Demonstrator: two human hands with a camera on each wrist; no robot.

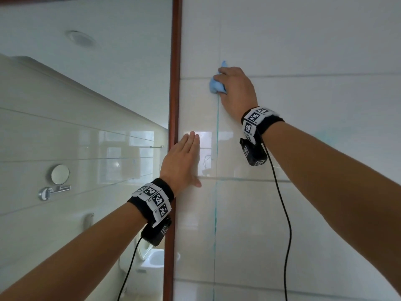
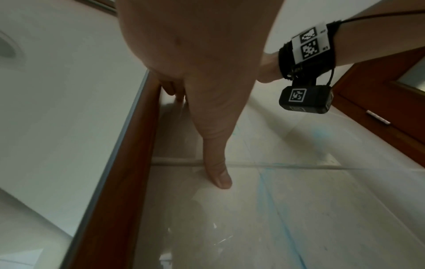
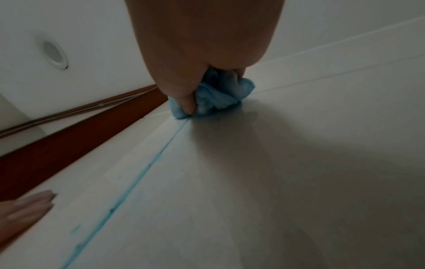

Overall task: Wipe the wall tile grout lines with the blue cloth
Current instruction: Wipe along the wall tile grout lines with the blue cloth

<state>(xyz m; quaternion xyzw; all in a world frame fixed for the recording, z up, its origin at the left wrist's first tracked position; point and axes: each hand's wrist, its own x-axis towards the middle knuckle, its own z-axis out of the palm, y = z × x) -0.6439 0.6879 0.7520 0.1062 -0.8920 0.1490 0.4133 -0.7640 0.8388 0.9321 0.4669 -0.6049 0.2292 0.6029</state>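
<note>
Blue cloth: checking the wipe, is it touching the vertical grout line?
Touching: the right wrist view shows the blue cloth pressed onto the vertical grout line.

I see glossy pale wall tiles on the right, catching a bright window reflection. A red-brown wooden frame runs vertically beside them, edging a large mirror. In its reflection I make out a round ceiling fixture, a chrome swing-arm mirror and a white toilet low down.
</note>
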